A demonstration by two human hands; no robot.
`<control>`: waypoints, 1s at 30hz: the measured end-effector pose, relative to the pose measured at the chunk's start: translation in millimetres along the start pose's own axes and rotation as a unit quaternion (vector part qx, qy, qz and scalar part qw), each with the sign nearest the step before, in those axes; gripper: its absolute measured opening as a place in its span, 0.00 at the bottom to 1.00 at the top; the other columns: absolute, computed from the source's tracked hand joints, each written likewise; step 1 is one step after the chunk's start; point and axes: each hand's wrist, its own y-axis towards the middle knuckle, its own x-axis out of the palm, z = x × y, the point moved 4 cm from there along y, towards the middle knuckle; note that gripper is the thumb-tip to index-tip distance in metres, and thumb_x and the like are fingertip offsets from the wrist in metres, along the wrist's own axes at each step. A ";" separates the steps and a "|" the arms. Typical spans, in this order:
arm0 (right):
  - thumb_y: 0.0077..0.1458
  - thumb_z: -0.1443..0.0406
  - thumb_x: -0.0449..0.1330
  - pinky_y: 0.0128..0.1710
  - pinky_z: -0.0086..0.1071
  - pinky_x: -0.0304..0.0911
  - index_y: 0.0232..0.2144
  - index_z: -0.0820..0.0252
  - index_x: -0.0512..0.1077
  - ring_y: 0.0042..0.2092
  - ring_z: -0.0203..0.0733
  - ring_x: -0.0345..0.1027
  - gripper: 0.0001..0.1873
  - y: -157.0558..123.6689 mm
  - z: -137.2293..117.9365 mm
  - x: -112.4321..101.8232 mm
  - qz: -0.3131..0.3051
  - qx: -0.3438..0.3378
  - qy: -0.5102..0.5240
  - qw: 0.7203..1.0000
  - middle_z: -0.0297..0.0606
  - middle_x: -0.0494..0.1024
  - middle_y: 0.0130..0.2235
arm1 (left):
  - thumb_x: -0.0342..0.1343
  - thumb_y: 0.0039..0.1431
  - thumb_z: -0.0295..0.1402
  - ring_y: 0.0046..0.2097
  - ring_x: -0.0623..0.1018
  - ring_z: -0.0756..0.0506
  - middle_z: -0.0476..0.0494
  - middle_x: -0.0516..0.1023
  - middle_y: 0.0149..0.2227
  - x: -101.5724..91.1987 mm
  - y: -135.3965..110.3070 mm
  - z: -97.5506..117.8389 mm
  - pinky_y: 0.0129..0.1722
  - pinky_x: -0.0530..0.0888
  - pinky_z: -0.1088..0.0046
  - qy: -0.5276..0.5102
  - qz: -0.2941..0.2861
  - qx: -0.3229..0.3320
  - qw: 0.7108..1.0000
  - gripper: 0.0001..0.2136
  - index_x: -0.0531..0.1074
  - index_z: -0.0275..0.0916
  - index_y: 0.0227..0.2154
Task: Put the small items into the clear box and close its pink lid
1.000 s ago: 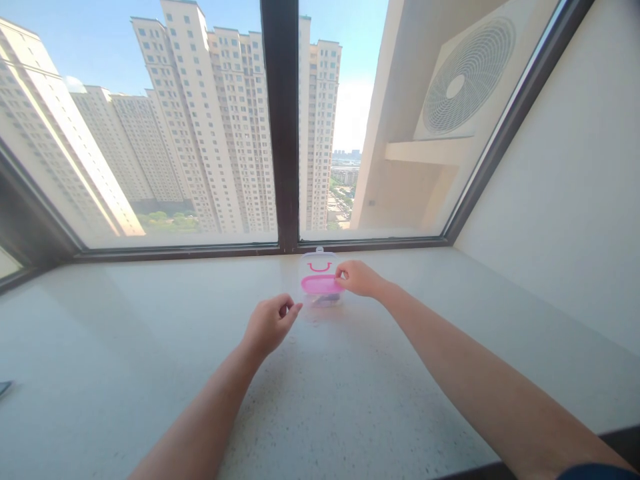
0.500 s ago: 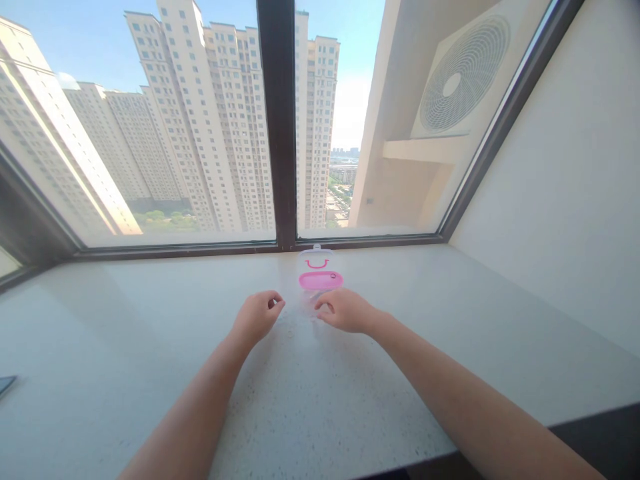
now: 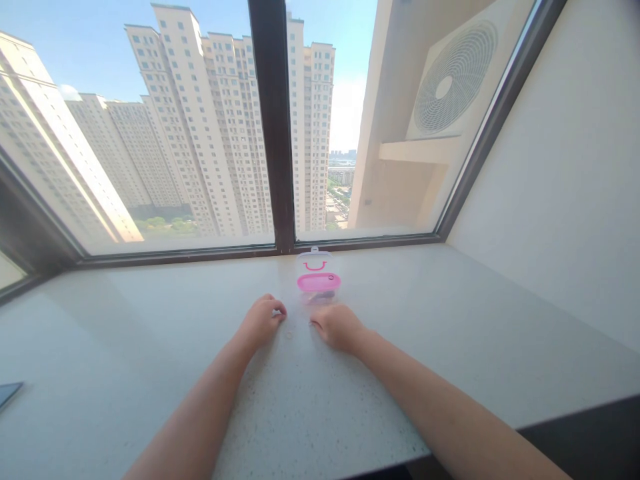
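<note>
A small clear box with a pink rim stands on the pale speckled windowsill, its lid raised at the back. Something dark lies inside, too unclear to name. In front of the box, my right hand is closed in a pinch low over the sill; whatever is between its fingertips is too small to make out. To its left, my left hand has its fingers curled and thumb close to them, with any held item hidden. A tiny pale ring-like piece lies between the hands.
Behind the box runs the dark window frame, with tall buildings outside. A white wall borders the sill on the right. The corner of a flat grey item shows at the left edge.
My right hand has come toward me from the box's front, and its fingers have closed together. My left hand has shifted slightly nearer. The view has tilted a little.
</note>
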 end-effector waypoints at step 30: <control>0.52 0.59 0.56 0.17 0.25 0.43 0.28 0.61 0.66 0.16 0.29 0.47 0.09 13.4 1.0 -0.7 0.205 0.111 0.614 0.754 0.23 0.58 0.15 | 0.61 0.48 0.38 0.30 0.77 0.46 0.38 0.82 0.30 2.2 -12.1 30.2 0.29 0.69 0.72 -0.431 0.007 -0.129 0.893 0.13 0.78 0.33 0.33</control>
